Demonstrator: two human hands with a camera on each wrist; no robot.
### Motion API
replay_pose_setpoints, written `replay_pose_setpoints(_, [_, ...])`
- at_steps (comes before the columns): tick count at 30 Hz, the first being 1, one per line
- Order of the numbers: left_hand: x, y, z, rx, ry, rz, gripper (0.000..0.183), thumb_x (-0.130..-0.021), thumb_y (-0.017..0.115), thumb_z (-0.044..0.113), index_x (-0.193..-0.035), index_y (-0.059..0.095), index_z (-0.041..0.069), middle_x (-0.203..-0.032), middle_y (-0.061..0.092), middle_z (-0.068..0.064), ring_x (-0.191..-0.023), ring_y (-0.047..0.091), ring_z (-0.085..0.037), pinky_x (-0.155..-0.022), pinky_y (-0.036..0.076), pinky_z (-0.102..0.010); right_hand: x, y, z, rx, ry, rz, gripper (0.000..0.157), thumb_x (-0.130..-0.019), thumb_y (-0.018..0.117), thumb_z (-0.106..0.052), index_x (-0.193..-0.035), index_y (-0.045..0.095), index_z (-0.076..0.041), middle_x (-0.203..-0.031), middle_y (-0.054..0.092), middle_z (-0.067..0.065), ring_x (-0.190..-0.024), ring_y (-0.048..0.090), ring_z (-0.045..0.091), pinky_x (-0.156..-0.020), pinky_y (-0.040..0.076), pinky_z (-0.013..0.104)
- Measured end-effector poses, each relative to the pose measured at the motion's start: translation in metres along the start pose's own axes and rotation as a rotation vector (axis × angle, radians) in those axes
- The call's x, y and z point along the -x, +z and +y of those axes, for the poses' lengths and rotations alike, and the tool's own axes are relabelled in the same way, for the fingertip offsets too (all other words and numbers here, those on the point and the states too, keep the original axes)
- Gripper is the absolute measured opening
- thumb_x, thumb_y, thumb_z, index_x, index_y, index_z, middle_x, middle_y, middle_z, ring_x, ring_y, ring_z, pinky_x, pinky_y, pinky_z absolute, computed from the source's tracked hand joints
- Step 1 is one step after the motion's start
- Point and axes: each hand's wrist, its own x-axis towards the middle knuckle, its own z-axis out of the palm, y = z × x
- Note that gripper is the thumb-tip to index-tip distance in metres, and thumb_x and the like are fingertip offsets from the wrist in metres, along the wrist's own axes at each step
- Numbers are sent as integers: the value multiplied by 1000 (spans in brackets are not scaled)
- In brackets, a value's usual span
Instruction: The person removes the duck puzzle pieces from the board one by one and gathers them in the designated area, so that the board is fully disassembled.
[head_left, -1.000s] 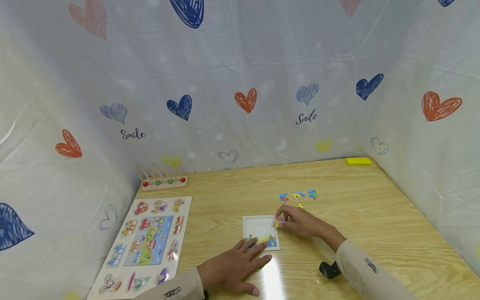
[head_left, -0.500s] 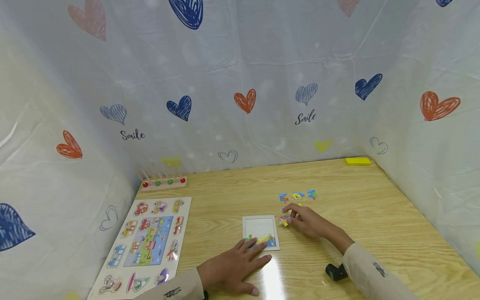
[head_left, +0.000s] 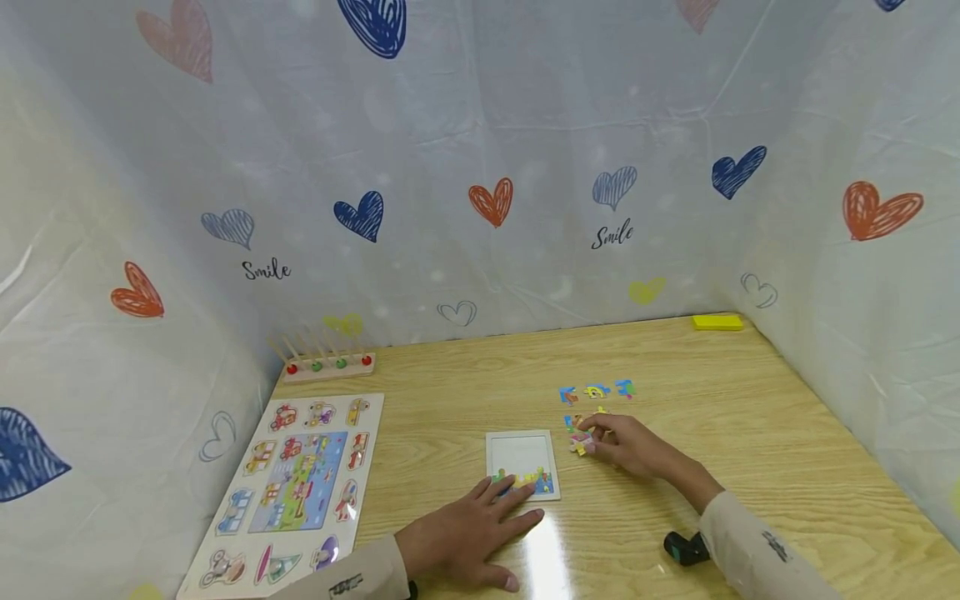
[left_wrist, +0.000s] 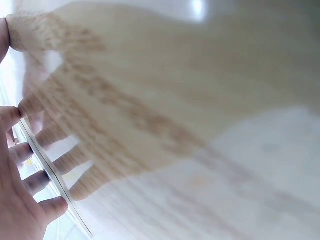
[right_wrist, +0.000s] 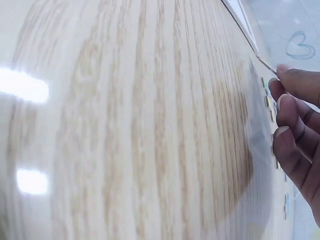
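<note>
My left hand (head_left: 476, 529) lies with spread, straight fingers over the near edge of a small white puzzle frame (head_left: 555, 467); in the left wrist view its fingertips (left_wrist: 55, 207) rest on that frame. A row of joined, colourful jigsaw pieces (head_left: 542, 479) fills the frame's near side, partly hidden by the fingers. To the right of the frame, my right hand (head_left: 630, 446) pinches a pink and yellow jigsaw piece (head_left: 580, 446) between thumb and forefinger. In the right wrist view the piece (right_wrist: 266, 64) shows edge-on. Just beyond that hand lie loose jigsaw pieces, partly covered by its fingers.
Farther back, loose jigsaw pieces (head_left: 596, 391) sit in a row. A large vehicle picture board (head_left: 367, 483) lies at the left, with a pegged bead stand (head_left: 330, 368) behind it. A yellow block (head_left: 717, 322) sits at the back right corner, near the heart-printed curtain (head_left: 540, 275).
My right hand has moved right, away from the frame's right edge, carrying the pinched jigsaw piece towards the loose pieces. My left hand stays in place.
</note>
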Motion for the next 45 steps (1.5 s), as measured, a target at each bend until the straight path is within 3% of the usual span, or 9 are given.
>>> replay_pose_setpoints(13, [0, -3, 1, -5, 20, 11, 82, -97, 30, 74, -163, 13, 28, -170, 8, -6, -155, 17, -36, -119, 28, -55, 11, -11, 7, 3, 11, 18, 33, -102, 59, -9, -133, 57, 2, -99, 60, 11, -65, 56, 7, -56, 51, 25])
replay_pose_setpoints(23, [-1, -2, 0, -24, 37, 24, 82, -98, 31, 72, -163, 13, 26, -170, 9, -8, -155, 17, -36, -120, 28, -54, 23, -28, 12, -86, 68, 57, 35, -102, 57, -7, -135, 51, 1, -101, 56, 17, -65, 57, 13, -53, 49, 28])
replay_pose_setpoints(30, [-1, -2, 0, -30, 34, 23, 82, -98, 32, 72, -163, 14, 25, -170, 10, -8, -154, 18, -36, -120, 28, -53, 26, -41, 20, -77, 84, 92, 37, -102, 57, -7, -136, 50, 7, -97, 55, 17, -61, 54, 13, -52, 51, 30])
replay_pose_setpoints(45, [2, -1, 1, -53, 19, 26, 83, -97, 29, 74, -163, 15, 26, -170, 10, -8, -154, 18, -36, -121, 27, -52, 24, -54, 37, -48, 137, 169, 38, -102, 55, -3, -138, 49, 9, -96, 61, 18, -60, 53, 13, -52, 48, 29])
